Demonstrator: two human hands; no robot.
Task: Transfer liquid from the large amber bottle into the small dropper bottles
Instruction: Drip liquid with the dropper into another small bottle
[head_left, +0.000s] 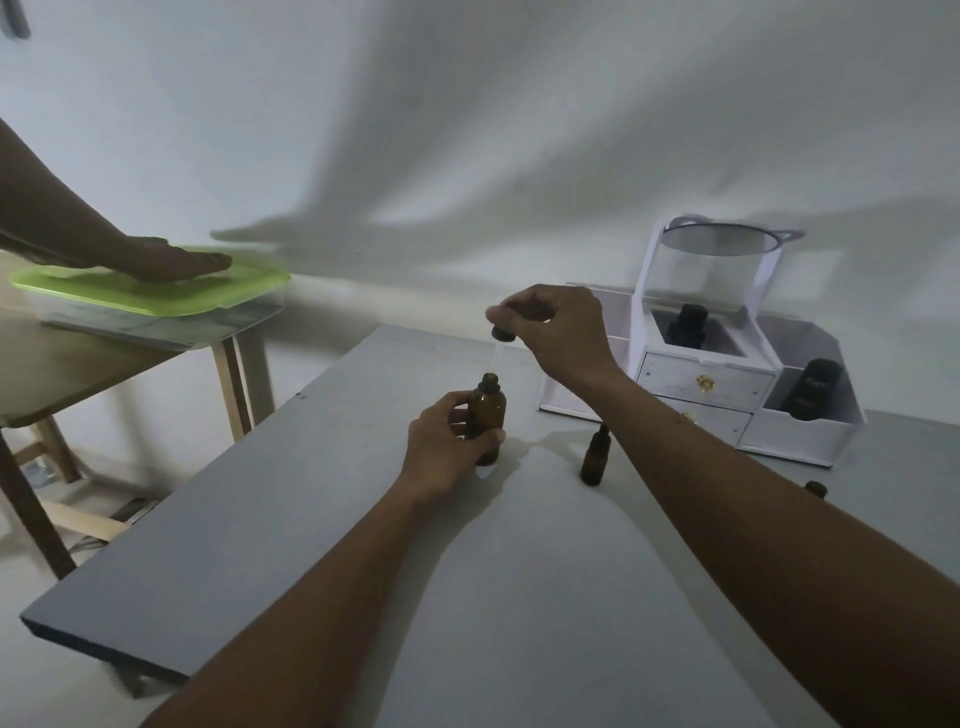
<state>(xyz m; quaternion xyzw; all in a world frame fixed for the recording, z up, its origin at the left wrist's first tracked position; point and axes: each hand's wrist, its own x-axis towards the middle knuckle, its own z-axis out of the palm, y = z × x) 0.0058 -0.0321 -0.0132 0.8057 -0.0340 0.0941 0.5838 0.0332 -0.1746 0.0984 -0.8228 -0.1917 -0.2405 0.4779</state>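
Small bottle (815, 488) (dark cap only) hidden behind forearm.

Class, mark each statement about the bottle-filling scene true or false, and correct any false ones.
1. The left hand grips the large amber bottle. True.
2. The right hand holds a dropper above that bottle. True.
3. The large bottle is lying on its side. False: it stands upright on the grey table.
4. The small dropper bottle is inside the white organiser. False: it stands on the table.
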